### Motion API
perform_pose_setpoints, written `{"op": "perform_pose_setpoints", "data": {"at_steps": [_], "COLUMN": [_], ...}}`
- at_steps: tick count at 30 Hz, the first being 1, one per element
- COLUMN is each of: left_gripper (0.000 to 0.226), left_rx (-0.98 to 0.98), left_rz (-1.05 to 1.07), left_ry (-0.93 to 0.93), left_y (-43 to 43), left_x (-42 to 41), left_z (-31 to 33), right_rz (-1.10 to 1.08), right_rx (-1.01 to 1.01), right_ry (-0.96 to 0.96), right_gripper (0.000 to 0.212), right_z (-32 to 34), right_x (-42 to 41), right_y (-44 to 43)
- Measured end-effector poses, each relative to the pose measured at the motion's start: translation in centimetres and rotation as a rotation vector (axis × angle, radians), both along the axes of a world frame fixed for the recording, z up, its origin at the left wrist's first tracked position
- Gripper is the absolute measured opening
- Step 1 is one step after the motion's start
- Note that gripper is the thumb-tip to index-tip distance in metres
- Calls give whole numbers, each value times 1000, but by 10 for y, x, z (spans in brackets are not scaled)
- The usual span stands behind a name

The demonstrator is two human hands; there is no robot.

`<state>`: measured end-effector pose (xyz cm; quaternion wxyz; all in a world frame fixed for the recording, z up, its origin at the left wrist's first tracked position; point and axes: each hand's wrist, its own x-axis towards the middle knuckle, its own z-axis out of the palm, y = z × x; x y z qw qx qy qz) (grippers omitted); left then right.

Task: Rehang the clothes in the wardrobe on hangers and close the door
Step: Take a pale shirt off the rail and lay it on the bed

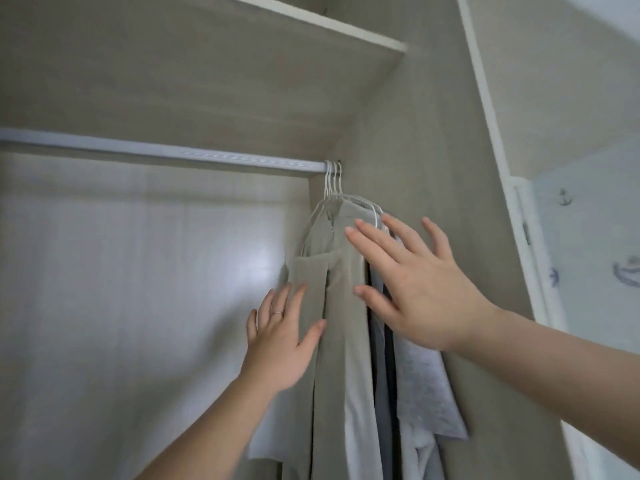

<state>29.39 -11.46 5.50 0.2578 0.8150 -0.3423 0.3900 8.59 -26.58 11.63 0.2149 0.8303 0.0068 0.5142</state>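
Note:
Several white wire hangers (333, 181) hang bunched at the right end of the white wardrobe rail (156, 153). An olive-grey garment (337, 358) hangs in front, with a dark one and a light grey T-shirt (426, 386) behind it, against the right side wall. My left hand (277, 341) lies flat with straight fingers on the left face of the olive garment. My right hand (408, 282), fingers spread, rests on the garments' shoulders from the right, just below the hangers.
The wardrobe's pale back panel (138, 289) fills the left, and the rail there carries nothing. A shelf (311, 22) runs above the rail. The right side wall (450, 133) stands close to the clothes. A white frame and patterned wall (588, 237) lie further right.

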Motion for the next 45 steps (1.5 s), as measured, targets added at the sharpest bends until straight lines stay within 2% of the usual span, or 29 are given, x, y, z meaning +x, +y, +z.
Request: {"op": "perform_pose_setpoints", "data": {"at_steps": [8, 15, 20, 28, 32, 36, 39, 45], "left_gripper": [71, 76, 79, 85, 84, 85, 86, 84], "left_rx": [-126, -121, -220, -203, -205, -229, -236, -311], "left_rz": [-172, -286, -447, -561, -574, -548, -538, -494], "left_ry": [123, 248, 429, 479, 476, 474, 469, 382], "left_y": [-44, -65, -87, -89, -90, -93, -95, -95], "left_x": [77, 117, 124, 124, 123, 120, 117, 112], "left_z": [53, 87, 89, 81, 79, 80, 81, 90], "right_rz": [-114, -399, -552, -615, -584, -416, -307, -204], "right_rx": [55, 20, 27, 107, 144, 319, 391, 409], "right_ry": [-37, -17, 36, -27, -83, -156, -189, -251], "right_gripper": [66, 48, 22, 26, 16, 6, 10, 13], "right_z": [80, 139, 152, 158, 160, 167, 170, 178], "right_x": [50, 100, 129, 153, 156, 158, 159, 152], "right_y": [4, 11, 8, 12, 9, 2, -2, -3]}}
